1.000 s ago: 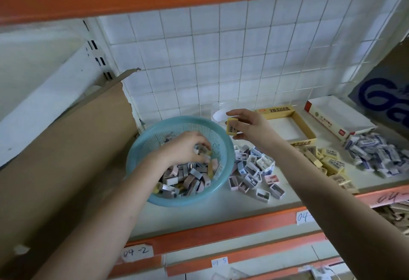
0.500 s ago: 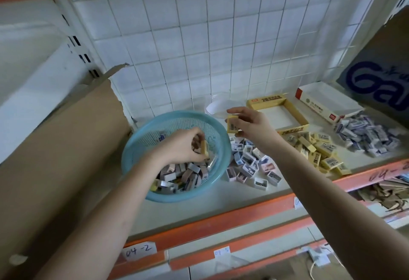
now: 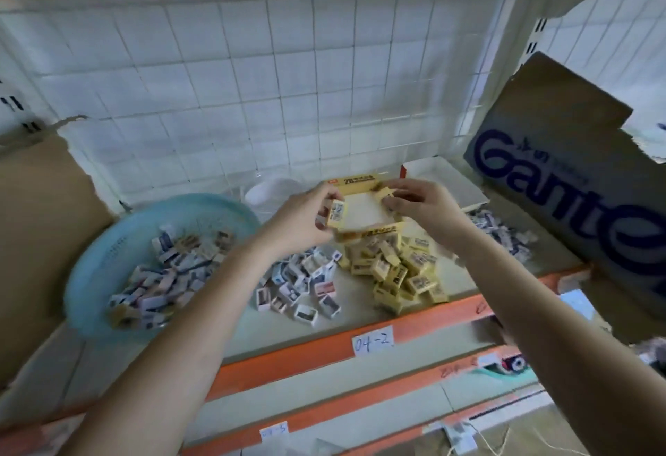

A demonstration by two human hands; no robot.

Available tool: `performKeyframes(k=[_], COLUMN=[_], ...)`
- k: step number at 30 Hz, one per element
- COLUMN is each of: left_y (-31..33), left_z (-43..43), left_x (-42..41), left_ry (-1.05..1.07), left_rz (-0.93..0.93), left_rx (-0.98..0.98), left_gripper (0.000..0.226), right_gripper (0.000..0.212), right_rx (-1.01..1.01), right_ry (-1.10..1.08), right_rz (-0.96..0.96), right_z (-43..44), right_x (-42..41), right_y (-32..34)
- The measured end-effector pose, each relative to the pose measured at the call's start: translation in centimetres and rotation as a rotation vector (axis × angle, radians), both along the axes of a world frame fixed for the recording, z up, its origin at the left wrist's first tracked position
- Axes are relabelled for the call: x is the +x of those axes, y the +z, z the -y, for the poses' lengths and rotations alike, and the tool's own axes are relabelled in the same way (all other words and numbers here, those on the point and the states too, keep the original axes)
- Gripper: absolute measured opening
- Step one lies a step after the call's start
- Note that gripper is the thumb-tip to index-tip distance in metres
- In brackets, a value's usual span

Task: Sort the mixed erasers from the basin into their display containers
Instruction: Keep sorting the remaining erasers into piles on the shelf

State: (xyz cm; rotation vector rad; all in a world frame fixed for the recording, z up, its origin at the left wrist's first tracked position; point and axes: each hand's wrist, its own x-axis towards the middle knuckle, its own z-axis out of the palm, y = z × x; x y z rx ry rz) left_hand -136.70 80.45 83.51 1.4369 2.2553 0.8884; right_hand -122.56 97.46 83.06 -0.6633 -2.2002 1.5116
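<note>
L grip (image 3: 306, 219) pinches 1 yellow eraser (image 3: 337, 213); R grip (image 3: 414, 203) pinches 2nd eraser (image 3: 384, 194), blurred; display box (image 3: 355, 181) part hidden.

Pale-blue basin (image 3: 108, 239) — yellow erasers (image 3: 393, 268), orange shelf edge (image 3: 288, 351).

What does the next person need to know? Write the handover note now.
Hands: the left hand pinches a yellow eraser; the right hand pinches a second yellow eraser. Both are over the yellow display box, whose visible floor is bare.
Done: a yellow pile, white-sleeved pile and blue-grey pile lie on the shelf.
Left: mixed erasers remain in the blue basin; piles not yet boxed.
</note>
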Motion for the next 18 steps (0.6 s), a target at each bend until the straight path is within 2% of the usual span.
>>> performKeyframes(k=[3,6,10,18], left_y=[-1.6,-3.2,-4.6,-4.9], left_z=[-2.0,-2.8,-2.6,-1.3], left_x=[2.5,4.4,5.2,6.2], left_ry=[0.022,0.026,0.070,0.036], left_rz=[0.070,0.003,-0.224,-0.323], left_rx=[-0.007,-0.073,-0.249,-0.314], left_gripper=[0.051,0.053,0.054,0.053], right_gripper=[0.026,0.029,0.032,0.030], right_rx=[0.093,0.212,0.288,0.257], right_ry=[0.074,0.148,0.183,0.128], right_rz=[0.128,0.234,0.225,0.099], right_z=[-2.3,-3.5,-4.0,-3.8], right_x=[2.1,2.8,2.7,3.1], right_y=[-0.8,-2.3,-3.9,-4.5])
